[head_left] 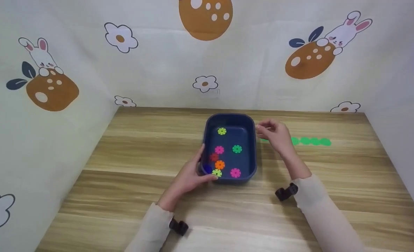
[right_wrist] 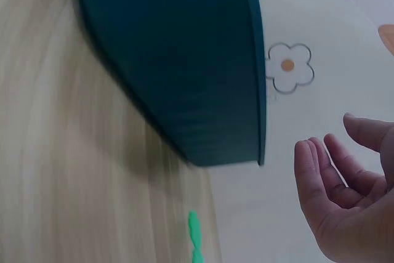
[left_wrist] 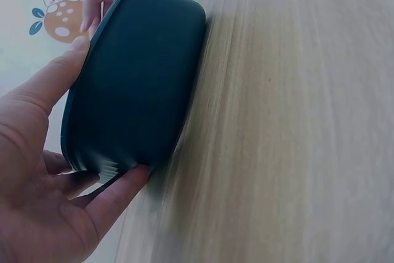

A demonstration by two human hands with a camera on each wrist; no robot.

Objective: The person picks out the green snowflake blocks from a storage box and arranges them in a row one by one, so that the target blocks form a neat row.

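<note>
A dark blue plastic tub (head_left: 230,180) stands on the table with several snowflake-shaped building discs inside, among them a green disc (head_left: 237,149), an orange disc (head_left: 220,165) and a pink disc (head_left: 235,173). My left hand (head_left: 189,176) grips the tub's near left corner, thumb over the rim and fingers against its outer wall. Beyond the tub's right rim is my right hand (head_left: 276,136), raised over the table. In the right wrist view its loosely bent fingers (right_wrist: 311,180) and thumb are apart, with nothing between them.
Flat on the table, a row of green discs (head_left: 312,141) runs to the right, partly hidden behind the right hand. A patterned cloth (head_left: 165,70) hangs along the table's back edge and both sides. Wood-grain tabletop (head_left: 137,147) surrounds the tub.
</note>
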